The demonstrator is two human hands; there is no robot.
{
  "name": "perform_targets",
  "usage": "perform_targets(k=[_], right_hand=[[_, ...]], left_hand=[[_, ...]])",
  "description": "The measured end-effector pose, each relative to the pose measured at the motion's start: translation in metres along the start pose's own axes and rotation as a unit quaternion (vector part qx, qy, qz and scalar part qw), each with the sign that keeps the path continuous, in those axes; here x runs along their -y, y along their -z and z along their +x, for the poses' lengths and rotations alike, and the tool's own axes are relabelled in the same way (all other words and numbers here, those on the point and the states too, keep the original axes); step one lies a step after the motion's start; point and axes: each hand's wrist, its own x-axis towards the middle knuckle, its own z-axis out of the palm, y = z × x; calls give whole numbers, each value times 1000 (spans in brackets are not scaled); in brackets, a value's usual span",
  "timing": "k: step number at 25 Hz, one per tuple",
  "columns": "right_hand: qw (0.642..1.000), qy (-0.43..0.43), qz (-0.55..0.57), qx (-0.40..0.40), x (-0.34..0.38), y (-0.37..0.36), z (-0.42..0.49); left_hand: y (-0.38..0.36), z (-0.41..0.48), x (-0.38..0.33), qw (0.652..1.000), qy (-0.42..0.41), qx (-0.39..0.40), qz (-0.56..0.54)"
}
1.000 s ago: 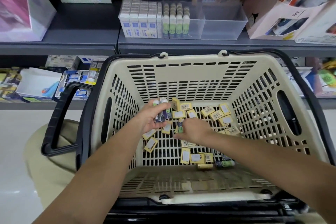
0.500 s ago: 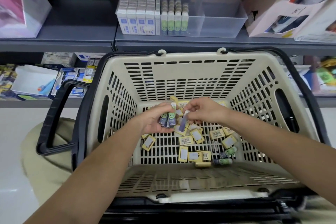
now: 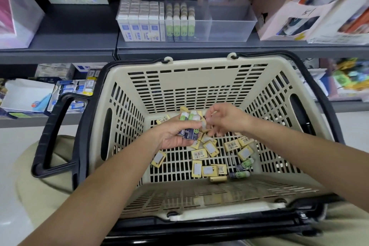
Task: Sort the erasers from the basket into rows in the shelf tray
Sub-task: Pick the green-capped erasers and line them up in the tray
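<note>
The left hand grips a bundle of green erasers, their long axes pointing away from the palm toward the tray, well beyond the basket. The right hand, fingers curled, sits just right of that grip; I cannot tell whether it pinches anything. 2 loose erasers lie below it, the nearer hand.

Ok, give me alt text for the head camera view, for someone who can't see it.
A person's left hand grips a bunch of green-and-purple erasers inside a cream basket, with the right hand curled beside it. Loose yellow erasers lie on the basket floor, and a clear shelf tray behind holds neat rows.
</note>
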Motion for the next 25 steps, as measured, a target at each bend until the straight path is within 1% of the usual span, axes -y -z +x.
perform_targets(k=[1, 2, 3, 4, 5, 6, 7, 8, 10, 13, 14, 17, 18, 19, 20, 22, 23, 25], right_hand=[[990, -10, -137, 9, -9, 8, -2], [960, -30, -276, 34, -21, 15, -5], [919, -59, -383, 71, -33, 20, -7], [881, -91, -452, 107, -47, 24, -10], [849, -117, -497, 137, -59, 25, -12], [823, -129, -531, 155, -69, 26, -13], [804, -129, -556, 164, -76, 26, -13], [796, -118, -569, 168, -83, 26, -12], [793, -77, -578, 175, -92, 26, -11], [768, -9, -611, 192, -101, 25, -12], [756, 5, -624, 198, -104, 23, -12], [701, 39, -678, 216, -108, 19, -10], [694, 50, -684, 218, -109, 17, -9], [696, 59, -682, 216, -109, 16, -8], [709, 59, -671, 210, -109, 16, -7], [750, 34, -629, 203, -107, 14, -6], [758, 19, -616, 214, -107, 13, -6], [749, -4, -617, 241, -107, 8, -5]], left_hand=[[-1, 1, 0, 1000, -2, -11, -1], [-1, 2, 0, 1000, 0, -20, -4], [-2, 3, 1, 1000, 3, -27, -4], [-3, 3, 1, 1000, 8, -30, -2], [-5, 2, 2, 999, 14, -30, 2], [-7, 2, 2, 999, 21, -28, 6], [-8, 1, 3, 999, 29, -28, 10], [-10, 1, 3, 999, 35, -28, 15], [-11, 1, 3, 999, 39, -31, 21], [-11, 1, 2, 998, 36, -31, 32], [-10, 1, 2, 998, 34, -32, 33], [-11, 0, 0, 998, 32, -37, 40], [-11, 0, 0, 998, 31, -38, 43], [-11, -1, 0, 998, 30, -38, 43], [-10, -1, 0, 998, 30, -38, 42], [-9, -1, -1, 998, 29, -36, 41], [-9, -1, -1, 998, 29, -35, 43], [-9, -1, 0, 998, 31, -36, 45]])
